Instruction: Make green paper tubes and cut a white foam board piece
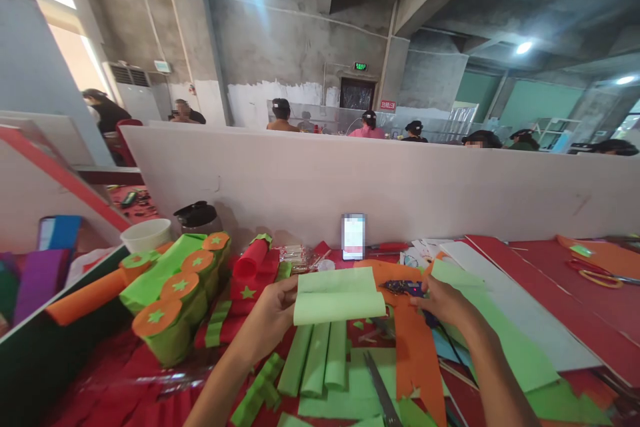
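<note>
My left hand point(279, 313) grips one end of a pale green paper sheet point(340, 300), partly rolled over on itself. In my right hand point(443, 297) is a dark blue glue gun point(406, 287) with a small red light, its nozzle pointing left at the paper's right end. Whether the nozzle touches the paper I cannot tell. Below the held sheet lie several pale green paper tubes point(313, 360). Dark scissors point(383, 390) rest on a green sheet near the front. An orange paper strip point(417, 360) runs under the glue gun toward me.
Green paper cylinders with orange star-marked tops point(157, 320) stand at left, beside an orange roll point(87, 297). Behind them are a white bowl point(147, 235) and a black-lidded jug point(197, 215). A phone point(353, 237) leans on the white partition point(300, 180). Other people sit beyond it.
</note>
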### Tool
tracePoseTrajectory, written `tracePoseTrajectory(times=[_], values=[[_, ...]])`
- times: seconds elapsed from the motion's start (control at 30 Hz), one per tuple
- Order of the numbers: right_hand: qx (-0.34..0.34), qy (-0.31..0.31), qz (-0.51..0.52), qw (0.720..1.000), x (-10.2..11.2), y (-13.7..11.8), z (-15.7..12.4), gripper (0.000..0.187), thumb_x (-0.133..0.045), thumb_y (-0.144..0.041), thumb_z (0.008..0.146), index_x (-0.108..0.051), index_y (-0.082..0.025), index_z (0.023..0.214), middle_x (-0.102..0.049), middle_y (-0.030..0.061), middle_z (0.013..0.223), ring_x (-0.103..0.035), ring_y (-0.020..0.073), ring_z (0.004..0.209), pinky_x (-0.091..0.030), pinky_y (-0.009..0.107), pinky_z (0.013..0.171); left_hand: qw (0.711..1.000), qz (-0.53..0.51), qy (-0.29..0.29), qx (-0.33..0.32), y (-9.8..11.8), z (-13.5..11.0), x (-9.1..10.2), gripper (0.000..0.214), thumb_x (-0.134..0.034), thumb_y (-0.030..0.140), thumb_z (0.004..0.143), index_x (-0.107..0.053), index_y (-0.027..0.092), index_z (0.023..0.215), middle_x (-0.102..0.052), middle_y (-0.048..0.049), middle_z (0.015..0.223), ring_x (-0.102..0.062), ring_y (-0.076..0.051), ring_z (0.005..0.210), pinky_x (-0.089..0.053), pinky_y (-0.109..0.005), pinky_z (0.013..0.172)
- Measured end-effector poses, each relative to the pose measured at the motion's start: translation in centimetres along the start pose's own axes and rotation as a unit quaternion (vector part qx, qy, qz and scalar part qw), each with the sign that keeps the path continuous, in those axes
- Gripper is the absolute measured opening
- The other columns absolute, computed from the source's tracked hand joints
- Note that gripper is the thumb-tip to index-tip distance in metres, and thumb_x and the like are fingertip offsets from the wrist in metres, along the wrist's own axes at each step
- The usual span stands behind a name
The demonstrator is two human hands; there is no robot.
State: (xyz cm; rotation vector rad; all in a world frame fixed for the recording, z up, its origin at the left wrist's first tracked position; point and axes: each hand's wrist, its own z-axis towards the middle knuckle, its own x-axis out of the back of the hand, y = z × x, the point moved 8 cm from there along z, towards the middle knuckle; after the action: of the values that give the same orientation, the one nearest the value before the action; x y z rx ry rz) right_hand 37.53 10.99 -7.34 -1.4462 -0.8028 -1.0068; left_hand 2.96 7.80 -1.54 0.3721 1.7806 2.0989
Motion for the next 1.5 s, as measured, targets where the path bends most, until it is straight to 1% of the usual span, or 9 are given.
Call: tracePoseTrajectory(times=[0.1, 0.2, 0.27, 0.37, 0.53, 0.87, 1.07, 1.27, 1.5], values=[[0.111, -0.098, 0.190, 0.970, 1.0, -5.3, -1.6, 0.035, -0.061, -0.050, 0.085, -0.060, -0.022, 0.107, -0.066, 0.0055, 0.095, -0.063, 0.0212, 0.083, -0.047, 0.030, 0.071, 1.000, -0.008, 0.007, -0.008, 0.0, 0.0, 0.0, 0.046, -0.070, 0.011, 0.078, -0.066, 0.018, 0.124, -0.074, -0.0079, 0.112, -0.070, -0.027, 0.098, -0.055, -0.031, 0.085], [0.213, -0.197, 0.366, 0.885, 1.9, -10.8, -3.9, 0.042, -0.064, -0.045, 0.087, -0.057, -0.024, 0.123, -0.064, 0.0075, 0.110, -0.062, 0.0215, 0.098, -0.049, 0.031, 0.082, 1.000, -0.018, 0.007, -0.007, -0.2, 0.0, -0.1, 0.048, -0.071, 0.011, 0.077, -0.065, 0.017, 0.125, -0.074, -0.0087, 0.110, -0.070, -0.027, 0.097, -0.056, -0.031, 0.084], [0.238, -0.237, 0.427, 0.839, 2.0, -13.0, -4.9, 0.046, -0.065, -0.042, 0.088, -0.054, -0.025, 0.129, -0.064, 0.0082, 0.114, -0.062, 0.0212, 0.096, -0.051, 0.031, 0.078, 1.000, -0.024, 0.005, -0.008, -0.3, 0.0, -0.2, 0.049, -0.071, 0.011, 0.078, -0.064, 0.017, 0.126, -0.075, -0.0091, 0.108, -0.070, -0.027, 0.096, -0.056, -0.031, 0.082], [0.248, -0.283, 0.449, 0.811, 1.4, -14.9, -5.8, 0.048, -0.066, -0.041, 0.087, -0.056, -0.024, 0.131, -0.065, 0.0101, 0.120, -0.064, 0.0229, 0.097, -0.052, 0.035, 0.082, 1.000, -0.030, 0.001, -0.010, -0.3, -0.1, -0.5, 0.049, -0.070, 0.011, 0.078, -0.063, 0.016, 0.127, -0.075, -0.0097, 0.106, -0.070, -0.027, 0.096, -0.056, -0.032, 0.082], [0.226, -0.269, 0.459, 0.816, 0.4, -16.1, -5.6, 0.042, -0.070, -0.039, 0.084, -0.066, -0.019, 0.121, -0.070, 0.0103, 0.113, -0.065, 0.0272, 0.102, -0.053, 0.035, 0.084, 0.999, -0.029, -0.012, -0.006, -0.3, 0.0, -1.1, 0.047, -0.070, 0.013, 0.080, -0.064, 0.016, 0.126, -0.075, -0.0099, 0.106, -0.070, -0.028, 0.096, -0.056, -0.032, 0.082], [0.214, -0.228, 0.470, 0.825, -1.4, -16.4, -4.3, 0.025, -0.067, -0.029, 0.077, -0.074, -0.016, 0.097, -0.071, 0.0009, 0.070, -0.061, 0.0160, 0.063, -0.045, 0.023, 0.054, 1.000, -0.025, -0.012, -0.007, -0.4, 0.2, -1.1, 0.041, -0.070, 0.016, 0.081, -0.067, 0.016, 0.122, -0.075, -0.0094, 0.107, -0.069, -0.028, 0.101, -0.056, -0.032, 0.082], [0.216, -0.219, 0.477, 0.824, -1.5, -16.6, -4.4, 0.024, -0.063, -0.031, 0.080, -0.074, -0.015, 0.093, -0.068, 0.0001, 0.064, -0.059, 0.0144, 0.059, -0.041, 0.021, 0.049, 0.999, -0.027, -0.017, -0.005, -0.1, 0.1, -1.2, 0.038, -0.070, 0.019, 0.081, -0.069, 0.014, 0.118, -0.075, -0.0100, 0.106, -0.069, -0.029, 0.101, -0.056, -0.033, 0.084], [0.218, -0.217, 0.487, 0.817, -1.8, -16.8, -4.3, 0.027, -0.063, -0.035, 0.082, -0.075, -0.014, 0.093, -0.068, 0.0004, 0.063, -0.060, 0.0151, 0.059, -0.046, 0.024, 0.054, 1.000, -0.023, -0.020, 0.004, -0.5, 0.2, -1.1, 0.036, -0.070, 0.020, 0.081, -0.070, 0.014, 0.117, -0.075, -0.0097, 0.106, -0.069, -0.029, 0.102, -0.054, -0.035, 0.089], [0.216, -0.209, 0.470, 0.830, -1.9, -16.5, -4.1, 0.024, -0.065, -0.033, 0.080, -0.075, -0.014, 0.091, -0.067, 0.0001, 0.060, -0.058, 0.0145, 0.059, -0.041, 0.022, 0.052, 0.999, -0.034, -0.026, -0.010, -0.7, 0.2, -1.1, 0.035, -0.068, 0.020, 0.083, -0.070, 0.016, 0.117, -0.074, -0.0095, 0.109, -0.068, -0.028, 0.102, -0.054, -0.035, 0.088]])
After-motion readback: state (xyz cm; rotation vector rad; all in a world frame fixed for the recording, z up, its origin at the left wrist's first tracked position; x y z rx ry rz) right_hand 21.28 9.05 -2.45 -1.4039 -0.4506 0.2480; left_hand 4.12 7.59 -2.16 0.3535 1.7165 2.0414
